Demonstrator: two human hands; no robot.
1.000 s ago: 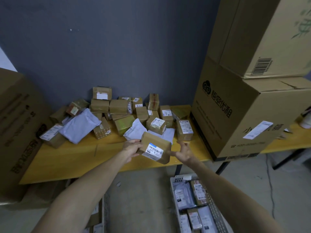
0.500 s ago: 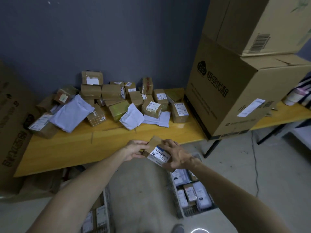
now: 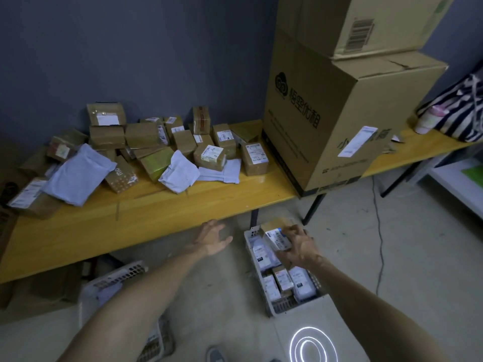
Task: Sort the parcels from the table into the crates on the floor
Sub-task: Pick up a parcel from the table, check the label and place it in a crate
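Observation:
My right hand (image 3: 298, 245) grips a small brown parcel (image 3: 275, 231) with a white barcode label and holds it just above the far end of the right crate (image 3: 295, 303) on the floor. That grey crate holds several labelled parcels. My left hand (image 3: 213, 237) hangs empty, fingers spread, in front of the yellow table's (image 3: 146, 218) edge. Several brown boxes and white mailer bags (image 3: 78, 176) lie heaped on the table's back left half. A second grey crate (image 3: 117, 276) stands on the floor at the left, partly hidden by my left forearm.
Two big stacked cardboard boxes (image 3: 339, 113) fill the table's right part. A striped bag (image 3: 460, 111) and a cup lie at the far right. A cable (image 3: 379, 231) runs over the floor right of the crate. Cardboard lies under the table at the left.
The parcel went from both hands at the table edge down to the right crate, held by my right hand alone. My left hand let go and drew back to the left.

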